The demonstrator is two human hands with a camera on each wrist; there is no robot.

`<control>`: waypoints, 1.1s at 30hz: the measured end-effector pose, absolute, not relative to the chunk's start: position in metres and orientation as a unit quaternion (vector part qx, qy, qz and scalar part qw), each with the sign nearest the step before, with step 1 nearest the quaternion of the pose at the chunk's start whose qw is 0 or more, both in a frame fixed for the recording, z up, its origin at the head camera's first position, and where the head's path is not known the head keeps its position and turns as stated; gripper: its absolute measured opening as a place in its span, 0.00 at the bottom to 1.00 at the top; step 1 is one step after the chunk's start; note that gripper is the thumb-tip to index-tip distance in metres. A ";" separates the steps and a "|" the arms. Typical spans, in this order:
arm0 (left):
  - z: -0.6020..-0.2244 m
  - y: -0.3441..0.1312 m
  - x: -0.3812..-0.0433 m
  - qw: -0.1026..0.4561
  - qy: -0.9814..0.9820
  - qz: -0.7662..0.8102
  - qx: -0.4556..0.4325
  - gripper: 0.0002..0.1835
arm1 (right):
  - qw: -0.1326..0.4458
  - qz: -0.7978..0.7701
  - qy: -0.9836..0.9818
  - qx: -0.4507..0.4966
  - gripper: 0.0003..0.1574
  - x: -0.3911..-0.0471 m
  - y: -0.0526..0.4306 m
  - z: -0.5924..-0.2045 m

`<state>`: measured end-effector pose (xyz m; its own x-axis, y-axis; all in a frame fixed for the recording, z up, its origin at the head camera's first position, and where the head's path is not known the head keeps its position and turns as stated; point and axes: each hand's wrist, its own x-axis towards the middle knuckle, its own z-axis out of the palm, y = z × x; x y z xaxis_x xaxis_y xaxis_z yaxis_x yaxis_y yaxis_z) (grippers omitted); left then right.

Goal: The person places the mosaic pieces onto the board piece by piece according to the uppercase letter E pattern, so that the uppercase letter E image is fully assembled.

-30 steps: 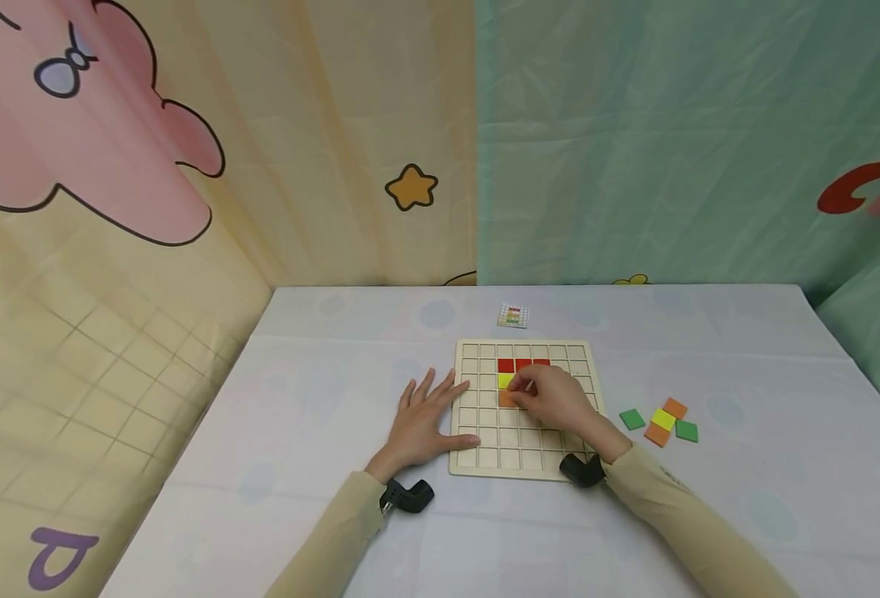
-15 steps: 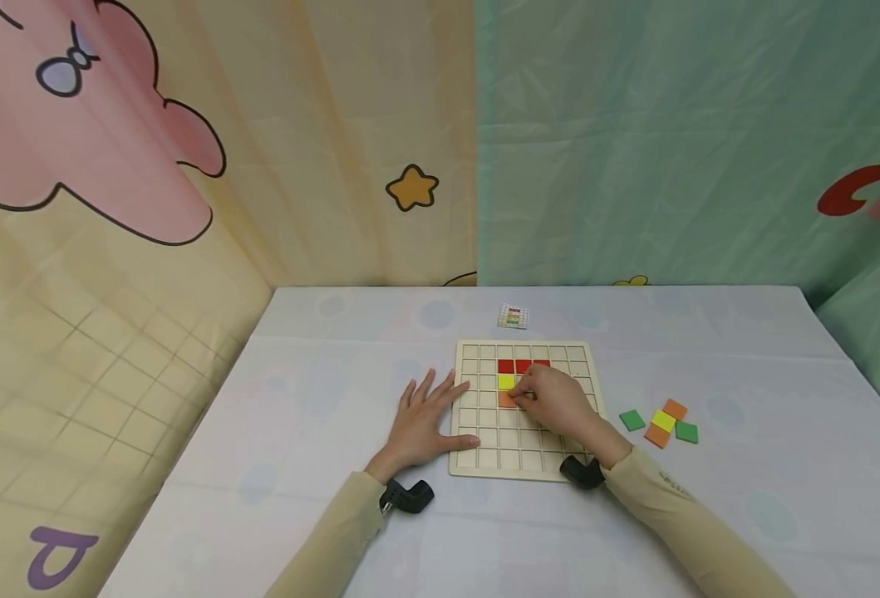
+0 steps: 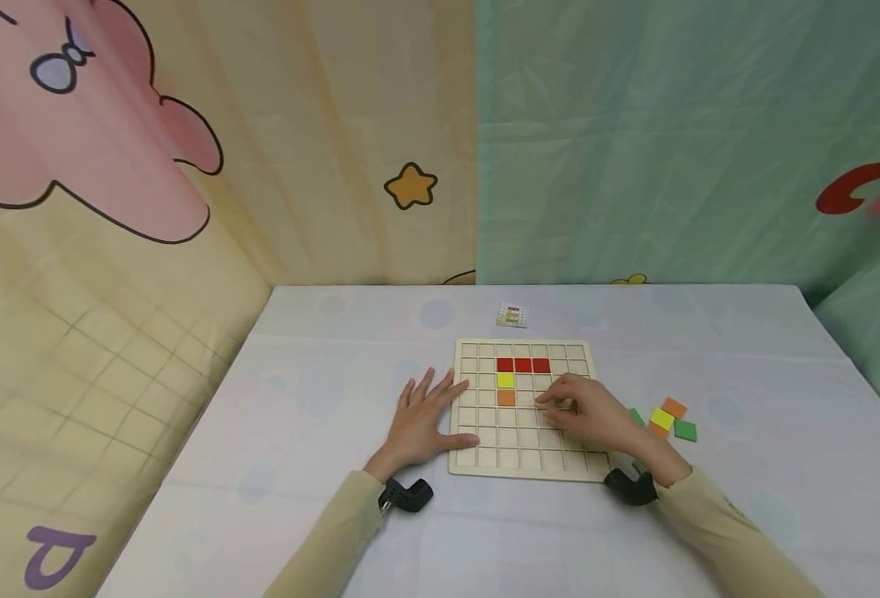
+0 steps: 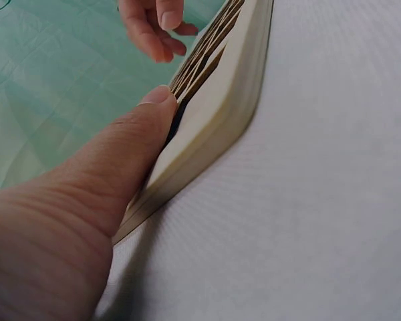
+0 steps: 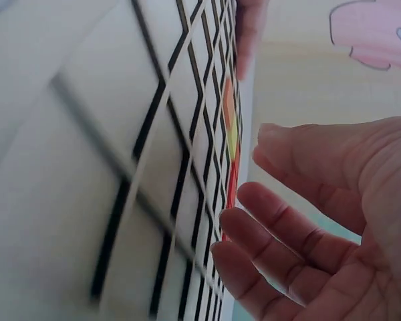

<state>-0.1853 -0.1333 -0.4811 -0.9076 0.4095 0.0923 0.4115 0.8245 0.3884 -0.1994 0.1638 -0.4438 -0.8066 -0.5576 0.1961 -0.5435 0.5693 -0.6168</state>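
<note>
A square wooden grid board (image 3: 488, 459) lies on the table. My left hand (image 3: 417, 423) rests at its left edge with fingers spread, and in the left wrist view the thumb (image 4: 130, 140) presses on the rim. Over the right half of the board hovers my right hand (image 3: 597, 415), fingers loosely bent. No tile shows between its thumb and fingers in the right wrist view. Set in the grid are a row of red tiles (image 3: 523, 365), a yellow tile (image 3: 505, 380) below the leftmost red one, and an orange tile (image 3: 506, 398) below that.
Loose tiles lie right of the board: a yellow tile (image 3: 662, 419), an orange tile (image 3: 674, 408), a green tile (image 3: 685, 430), and others partly hidden by the right hand. A small pattern card (image 3: 512, 315) lies behind the board. Printed curtains (image 3: 380, 124) stand behind the table.
My right hand has left the orange tile, moved right across the board and loosened its fingers. That tile stays in its cell. The left hand has not moved.
</note>
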 end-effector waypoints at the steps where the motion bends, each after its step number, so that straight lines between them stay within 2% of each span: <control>1: -0.481 -0.134 -0.186 0.003 -0.955 -0.204 -0.215 0.47 | 0.005 -0.345 0.888 -0.303 0.09 -0.197 0.171 -0.442; 7: -0.480 -0.136 -0.186 0.005 -0.956 -0.202 -0.213 0.47 | -0.035 -0.310 0.923 -0.223 0.07 -0.186 0.211 -0.437; 12: -0.481 -0.137 -0.186 0.005 -0.955 -0.206 -0.212 0.47 | -0.018 -0.287 0.947 -0.142 0.06 -0.181 0.241 -0.435; 19: -0.483 -0.136 -0.186 0.006 -0.956 -0.202 -0.214 0.47 | -0.008 -0.245 0.967 -0.071 0.13 -0.180 0.276 -0.440; 26: -0.485 -0.136 -0.187 0.004 -0.957 -0.200 -0.212 0.47 | 0.013 -0.225 0.974 -0.039 0.24 -0.180 0.289 -0.446; 33: -0.485 -0.134 -0.187 0.008 -0.955 -0.201 -0.217 0.47 | 0.035 -0.255 0.966 -0.032 0.26 -0.185 0.282 -0.446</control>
<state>-0.1867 -0.1345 -0.4849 -0.9055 0.4117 0.1031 0.4183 0.8245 0.3811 -0.1848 0.2820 -0.4460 -0.9955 -0.0790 -0.0521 -0.0430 0.8680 -0.4947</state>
